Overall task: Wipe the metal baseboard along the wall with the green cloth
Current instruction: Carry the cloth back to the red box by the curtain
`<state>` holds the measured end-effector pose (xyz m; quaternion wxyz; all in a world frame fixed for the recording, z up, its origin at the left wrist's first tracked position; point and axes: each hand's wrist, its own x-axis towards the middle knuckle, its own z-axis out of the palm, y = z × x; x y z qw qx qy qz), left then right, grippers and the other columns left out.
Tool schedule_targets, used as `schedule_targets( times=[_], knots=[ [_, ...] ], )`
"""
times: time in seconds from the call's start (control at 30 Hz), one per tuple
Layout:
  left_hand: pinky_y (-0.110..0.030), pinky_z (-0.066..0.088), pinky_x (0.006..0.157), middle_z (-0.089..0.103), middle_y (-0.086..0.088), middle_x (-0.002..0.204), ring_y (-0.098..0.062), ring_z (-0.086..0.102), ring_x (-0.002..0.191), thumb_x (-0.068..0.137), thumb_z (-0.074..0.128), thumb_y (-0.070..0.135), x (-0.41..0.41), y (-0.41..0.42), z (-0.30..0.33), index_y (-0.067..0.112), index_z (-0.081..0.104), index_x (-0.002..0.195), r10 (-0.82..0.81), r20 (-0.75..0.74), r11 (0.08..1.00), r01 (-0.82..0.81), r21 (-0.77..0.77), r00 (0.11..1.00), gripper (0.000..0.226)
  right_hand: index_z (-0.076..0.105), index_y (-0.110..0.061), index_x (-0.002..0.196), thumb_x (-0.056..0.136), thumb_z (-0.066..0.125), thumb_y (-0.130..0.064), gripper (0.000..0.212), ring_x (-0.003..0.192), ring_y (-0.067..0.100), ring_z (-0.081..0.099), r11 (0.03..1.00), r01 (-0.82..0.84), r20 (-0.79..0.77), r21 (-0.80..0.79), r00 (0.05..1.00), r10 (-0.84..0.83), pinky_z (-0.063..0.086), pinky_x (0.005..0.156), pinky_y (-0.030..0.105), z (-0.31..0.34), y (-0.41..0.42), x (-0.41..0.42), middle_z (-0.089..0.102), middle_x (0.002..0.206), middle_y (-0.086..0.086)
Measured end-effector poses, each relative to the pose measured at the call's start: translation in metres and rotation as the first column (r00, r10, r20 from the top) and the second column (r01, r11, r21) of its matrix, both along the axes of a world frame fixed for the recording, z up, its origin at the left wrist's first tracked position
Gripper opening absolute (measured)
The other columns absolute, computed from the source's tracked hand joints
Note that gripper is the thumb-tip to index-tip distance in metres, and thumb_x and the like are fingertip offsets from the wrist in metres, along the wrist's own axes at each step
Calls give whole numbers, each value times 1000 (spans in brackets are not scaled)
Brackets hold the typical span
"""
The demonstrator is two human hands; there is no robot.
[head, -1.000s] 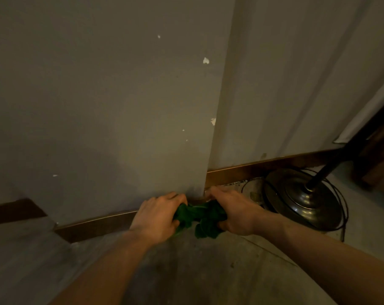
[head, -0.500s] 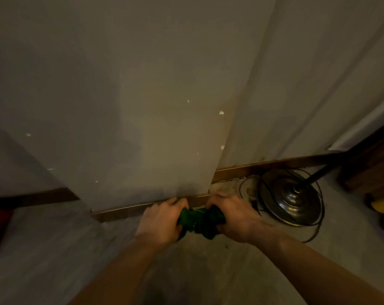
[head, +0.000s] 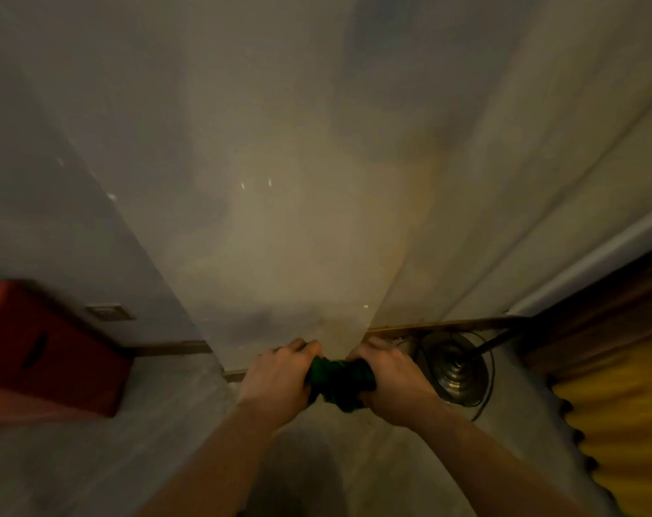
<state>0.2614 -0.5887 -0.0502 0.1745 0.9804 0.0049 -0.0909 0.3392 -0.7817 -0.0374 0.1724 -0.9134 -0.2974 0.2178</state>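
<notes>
Head view, from left to right. A red box [head: 37, 348] sits on the floor [head: 93, 460] at the far left, close to the wall [head: 279, 143]. A small plate [head: 109, 312] is set in the wall just beside the box. Low on the wall runs the baseboard [head: 167, 348], a thin brown strip that goes sideways along the bottom of the wall. A part of the wall sticks out in the middle, and the strip steps out with it.

The left hand [head: 279, 378] is closed tight on the left end of the cloth [head: 339, 378]. The cloth is dark green and all bunched up. It lies long from left to right, the same way as the strip, and it is pressed low at the sticking-out corner, right by the strip. The right hand [head: 391, 382] is closed tight on the right end of the cloth. Both thumbs are near the wall.

Just right of the right hand is a round, shiny lamp base [head: 455, 371] on the floor, with a dark pole [head: 499, 339] leaning up to the right and a thin cord [head: 490, 386] looped around it. More of the strip runs behind it. At the far right is something yellow [head: 623, 423] with a bumpy edge.
</notes>
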Motion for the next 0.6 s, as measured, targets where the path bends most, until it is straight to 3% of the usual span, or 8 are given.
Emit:
schedule_targets(
  times=[0.17,0.3,0.6],
  knots=[
    [-39,50,73,61,1,110,-31,66,96,87,67,40,-9,6,132,26,51,109,19,78,1000,-19,10,997,30,57,-35,104,69,80,-21,45,98,21,58,1000,-4,55,22,998,3,47,77,33,129,8,-3,50,108,-10],
    [-41,53,76,60,2,112,-31,65,99,88,66,42,-21,3,221,27,50,110,53,87,999,-53,5,995,31,56,-37,106,70,80,-25,44,100,18,58,999,0,49,50,999,-2,50,83,35,216,8,-11,50,109,-12],
    [-39,47,70,60,4,111,-31,66,95,88,61,39,-32,5,352,32,49,108,104,236,990,-123,67,966,25,61,-29,111,73,80,-20,43,104,19,57,985,-99,191,141,979,71,50,86,30,354,12,-9,50,117,-9]
  ],
)
